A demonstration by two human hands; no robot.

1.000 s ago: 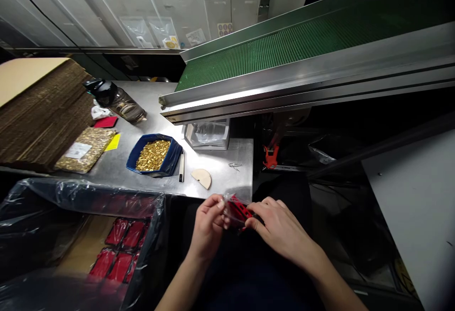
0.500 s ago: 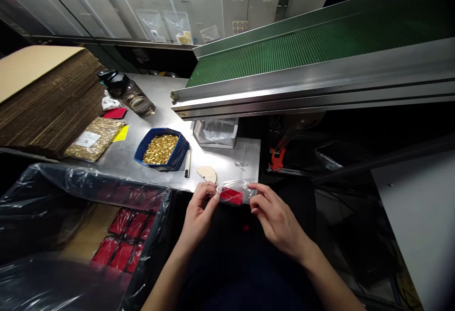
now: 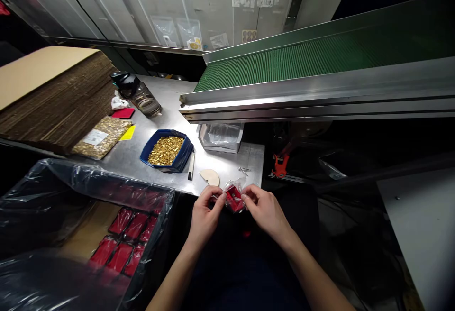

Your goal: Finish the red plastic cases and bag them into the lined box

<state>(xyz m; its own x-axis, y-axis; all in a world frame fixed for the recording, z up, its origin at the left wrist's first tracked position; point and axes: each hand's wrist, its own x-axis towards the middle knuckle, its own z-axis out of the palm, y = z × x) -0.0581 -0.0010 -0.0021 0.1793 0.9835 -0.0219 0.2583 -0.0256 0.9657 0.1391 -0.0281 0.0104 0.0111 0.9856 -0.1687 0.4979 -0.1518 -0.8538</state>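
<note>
A clear plastic bag (image 3: 239, 184) with a small red object (image 3: 234, 199) inside is held between my two hands at the front edge of the metal table. My left hand (image 3: 208, 206) pinches its left side, thumb against the fingers. On the right side, my right hand (image 3: 265, 206) pinches the plastic in the same way. What exactly the red thing is I cannot tell; it looks box-like. Just behind the left fingers lies a pale round disc (image 3: 210, 177), partly hidden. Some small metal pieces (image 3: 243, 170) lie behind the bag.
A blue tray (image 3: 145, 155) of gold pieces and a cutter knife (image 3: 191, 166) lie left. Beyond are a white bin (image 3: 222, 149), bottle (image 3: 147, 102) and cardboard stack (image 3: 64, 107). A green conveyor (image 3: 277, 67) overhangs the right. A lined box (image 3: 168, 197) holds red packets (image 3: 121, 221).
My right hand has moved in to the left and now grips the bag. The red object has tilted, and the plastic is bunched closer around it. The camera view has shifted slightly.
</note>
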